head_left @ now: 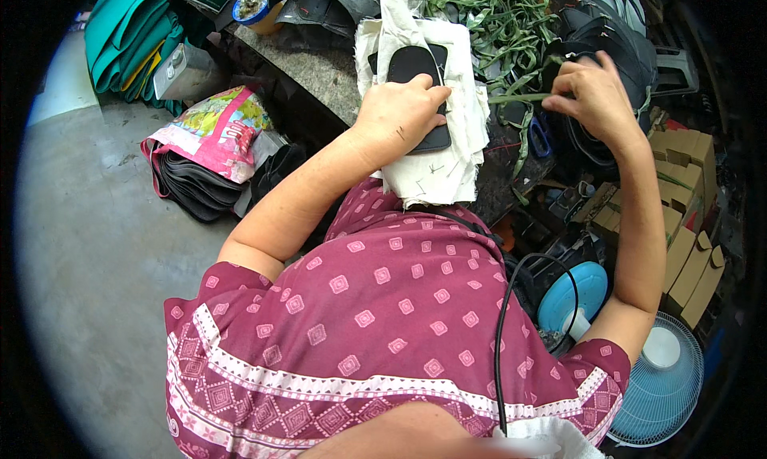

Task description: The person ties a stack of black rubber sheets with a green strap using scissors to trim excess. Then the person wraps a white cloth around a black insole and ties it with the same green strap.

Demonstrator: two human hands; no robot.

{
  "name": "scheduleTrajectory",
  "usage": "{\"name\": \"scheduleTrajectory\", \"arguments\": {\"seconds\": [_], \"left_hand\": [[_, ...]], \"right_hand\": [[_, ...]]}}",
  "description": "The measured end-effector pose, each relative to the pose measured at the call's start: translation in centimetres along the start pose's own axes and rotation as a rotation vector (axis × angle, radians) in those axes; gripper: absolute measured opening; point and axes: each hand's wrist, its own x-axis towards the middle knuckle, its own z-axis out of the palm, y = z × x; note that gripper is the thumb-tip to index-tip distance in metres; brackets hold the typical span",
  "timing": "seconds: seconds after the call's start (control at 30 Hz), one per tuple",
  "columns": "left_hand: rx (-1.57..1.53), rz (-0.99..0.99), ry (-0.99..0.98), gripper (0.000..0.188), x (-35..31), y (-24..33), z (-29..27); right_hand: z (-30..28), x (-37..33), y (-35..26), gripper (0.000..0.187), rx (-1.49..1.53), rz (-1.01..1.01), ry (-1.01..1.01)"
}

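Note:
My left hand is closed over a black sole-shaped piece, its fingers pressing along the right edge. Under that piece lies a stack of off-white cloth, marked with a few dark lines at its near end. Another dark piece partly shows beneath the sole shape. Out to the right and raised, my right hand pinches a thin green strip between thumb and fingers. The strip stretches leftward to the edge of the cloth. Behind it spreads a tangled heap of similar green strips.
Blue-handled scissors lie on the dark bench by the heap. Black curved pieces are stacked at the far right, above cardboard boxes. A tub stands far left; a pink bag covers black sheets. A fan is near right.

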Motion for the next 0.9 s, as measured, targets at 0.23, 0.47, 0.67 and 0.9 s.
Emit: {"name": "scheduleTrajectory", "arguments": {"seconds": [0.23,0.47,0.67,0.9], "left_hand": [[0.039,0.023,-0.071,0.04,0.6,0.7,0.5],[0.034,0.218,0.095,0.036,0.3,1.0,1.4],[0.074,0.275,0.149,0.052,0.1,1.6,2.0],[0.037,0.237,0.113,0.071,0.1,0.8,1.8]], "right_hand": [[-5.2,-0.7,2.7,0.022,1.291,0.24,0.04],[-9.4,1.2,-2.0,0.022,0.946,-0.221,-0.169],[-11.3,8.0,-10.6,0.015,0.804,-0.539,-0.129],[-16.2,9.8,-13.4,0.019,0.502,-0.467,0.166]]}}
